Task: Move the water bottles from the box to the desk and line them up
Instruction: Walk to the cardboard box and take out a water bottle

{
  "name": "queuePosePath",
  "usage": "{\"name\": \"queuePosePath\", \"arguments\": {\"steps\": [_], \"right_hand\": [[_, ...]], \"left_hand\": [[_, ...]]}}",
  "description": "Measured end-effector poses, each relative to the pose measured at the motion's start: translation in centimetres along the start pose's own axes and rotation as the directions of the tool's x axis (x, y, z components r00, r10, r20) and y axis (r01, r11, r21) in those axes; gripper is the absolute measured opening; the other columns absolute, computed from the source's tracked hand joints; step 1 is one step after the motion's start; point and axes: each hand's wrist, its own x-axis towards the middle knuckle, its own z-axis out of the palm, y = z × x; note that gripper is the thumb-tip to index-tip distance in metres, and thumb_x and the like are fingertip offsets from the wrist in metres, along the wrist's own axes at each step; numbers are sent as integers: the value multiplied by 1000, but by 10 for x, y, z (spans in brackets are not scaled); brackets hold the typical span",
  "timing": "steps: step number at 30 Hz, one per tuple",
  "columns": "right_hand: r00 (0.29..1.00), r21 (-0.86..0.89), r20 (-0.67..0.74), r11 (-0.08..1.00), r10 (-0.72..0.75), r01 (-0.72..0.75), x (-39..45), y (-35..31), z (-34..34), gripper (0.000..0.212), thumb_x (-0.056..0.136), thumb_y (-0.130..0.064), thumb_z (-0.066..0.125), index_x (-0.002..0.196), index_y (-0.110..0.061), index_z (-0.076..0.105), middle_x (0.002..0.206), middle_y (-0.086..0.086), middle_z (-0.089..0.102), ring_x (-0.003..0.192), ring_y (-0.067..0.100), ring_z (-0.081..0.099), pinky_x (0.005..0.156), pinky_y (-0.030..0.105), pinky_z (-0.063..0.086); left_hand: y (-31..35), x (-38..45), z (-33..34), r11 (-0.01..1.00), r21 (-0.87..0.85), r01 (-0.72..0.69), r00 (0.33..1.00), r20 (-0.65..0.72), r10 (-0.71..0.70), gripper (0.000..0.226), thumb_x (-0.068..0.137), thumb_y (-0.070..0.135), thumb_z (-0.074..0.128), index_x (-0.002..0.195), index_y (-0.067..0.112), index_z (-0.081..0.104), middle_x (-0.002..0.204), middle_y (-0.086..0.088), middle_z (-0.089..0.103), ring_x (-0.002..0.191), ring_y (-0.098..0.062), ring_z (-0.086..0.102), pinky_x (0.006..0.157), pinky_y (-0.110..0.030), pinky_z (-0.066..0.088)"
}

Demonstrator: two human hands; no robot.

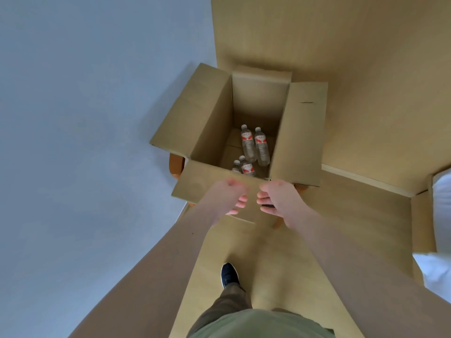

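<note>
Both hands, left hand (pixel 229 193) and right hand (pixel 275 198), hover loosely curled and empty. Just beyond them, clear plastic water bottles (pixel 255 147) stand in the open brown cardboard box (pixel 212 118). Reaching in comes next.

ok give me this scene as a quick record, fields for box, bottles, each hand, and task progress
box: open cardboard box, flaps spread out
bottles: four visible inside, two at the back, two nearer the front, red labels
left hand: over the near flap, fingers loosely curled, holding nothing
right hand: beside it, a small dark thing under its fingers, unclear what
progress: no bottle lifted out yet
</note>
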Motion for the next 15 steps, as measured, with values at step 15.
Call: {"name": "queuePosePath", "arguments": {"steps": [15], "right_hand": [[984, 163, -148, 984, 103, -78, 73, -84, 14, 18, 101, -17, 59, 84, -16, 58, 107, 12, 72, 105, 23, 70, 94, 38, 58]], "left_hand": [[57, 102, -48, 999, -8, 43, 999, -16, -44, 20, 100, 28, 59, 116, 17, 64, 105, -6, 74, 99, -19, 71, 92, -38, 59]]}}
